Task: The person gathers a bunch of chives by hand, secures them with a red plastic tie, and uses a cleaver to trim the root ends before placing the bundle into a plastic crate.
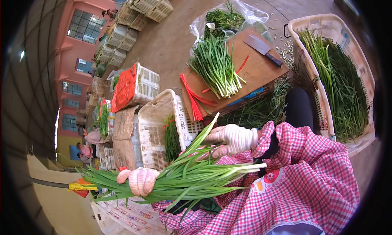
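A long bunch of garlic chives (196, 180) lies across my lap, pale stem ends to the right and green leaves to the left. My left hand (141, 181), in a whitish knit glove, is closed around its leafy part. My right hand (237, 139), gloved too, is just above the stems. A few strands run between its thumb and fingers, though the grip is partly hidden. One stalk slants up past its fingertips. In front, another pile of garlic chives (216, 65) rests on a wooden board (255, 41), beside a cleaver (263, 50) and red ties (194, 96).
At right stands a white plastic crate (318, 20) filled with greens. Another crate (157, 108) holds a bundle at left. Beyond the board is a clear plastic bag (259, 15) of greens. Stacked crates (153, 6) and several people are farther back. Cut scraps litter the floor.
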A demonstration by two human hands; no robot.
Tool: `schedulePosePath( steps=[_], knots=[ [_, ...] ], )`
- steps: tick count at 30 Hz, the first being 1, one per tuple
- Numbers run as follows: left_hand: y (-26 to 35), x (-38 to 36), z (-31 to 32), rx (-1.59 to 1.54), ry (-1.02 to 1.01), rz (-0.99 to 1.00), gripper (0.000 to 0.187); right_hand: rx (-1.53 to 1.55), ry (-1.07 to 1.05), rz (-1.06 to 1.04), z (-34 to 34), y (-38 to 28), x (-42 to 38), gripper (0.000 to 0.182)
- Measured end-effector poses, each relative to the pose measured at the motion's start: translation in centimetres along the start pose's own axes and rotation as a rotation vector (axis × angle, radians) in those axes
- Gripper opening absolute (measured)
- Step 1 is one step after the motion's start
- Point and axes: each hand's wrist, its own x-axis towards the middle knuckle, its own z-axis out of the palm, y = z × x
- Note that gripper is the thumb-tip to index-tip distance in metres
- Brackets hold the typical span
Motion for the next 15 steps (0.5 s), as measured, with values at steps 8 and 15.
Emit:
schedulePosePath(
  steps=[8, 15],
  knots=[
    [-1.4, 0.0, 0.0, 0.039, 0.021, 0.043, 0.029, 0.696, 0.146, 0.382, 0.7, -1.2, -1.0, 0.028],
    [-1.8, -0.8, 0.0, 0.239, 0.12, 0.078, 0.028, 0.118, 0.364, 0.379, 1.0, -0.4, -1.5, 0.021]
  ],
)
